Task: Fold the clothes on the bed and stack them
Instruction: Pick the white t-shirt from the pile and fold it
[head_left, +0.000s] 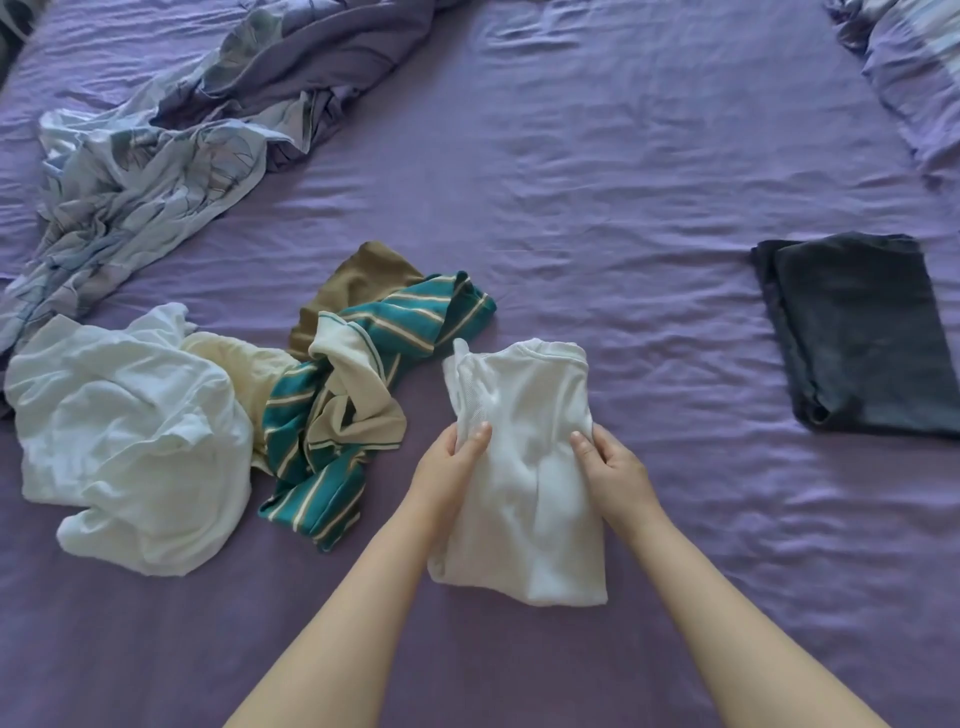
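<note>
A purple bed sheet (623, 182) is covering the whole bed, and a crumpled blanket (171, 140) is lying far beyond and left of the white shirt (524, 467). A loose white garment (130, 447) is sitting well left of that shirt, with a green striped shirt (353, 395) bunched between them. Folded dark trousers (862, 332) are lying well to its right. The left hand (452, 462) is gripping the shirt's left edge, and the right hand (615, 467) is gripping its right edge.
</note>
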